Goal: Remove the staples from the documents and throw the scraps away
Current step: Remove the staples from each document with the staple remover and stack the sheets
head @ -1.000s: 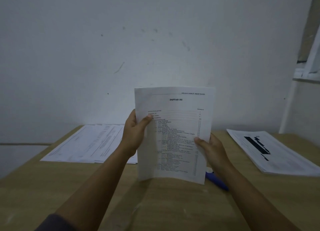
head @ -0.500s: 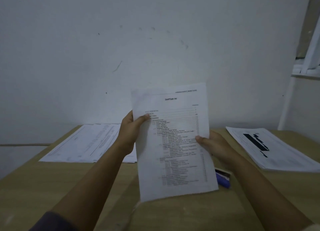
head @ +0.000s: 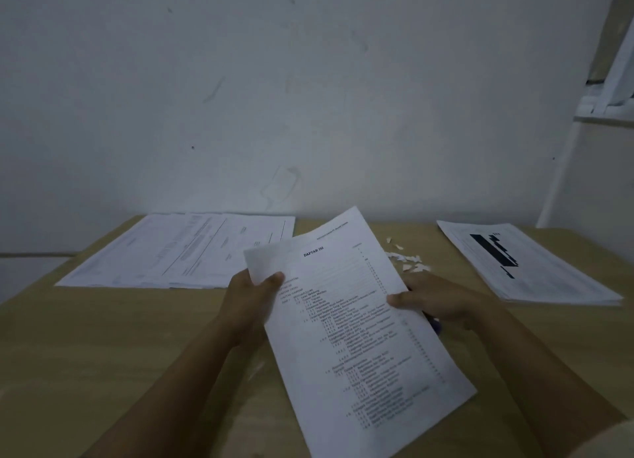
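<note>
Document now lowered and tilted over table; left hand pinches its left edge, right hand pinches right edge; paper scraps beyond.

Head view only (single camera); looks forward, downward over table, close; wall behind.

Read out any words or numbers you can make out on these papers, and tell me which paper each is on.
"DAFTAR ISI": heading on the held document.
Its entries and page numbers: too blurred to read.
Left sheets and right stack: print too small and blurred.
</note>
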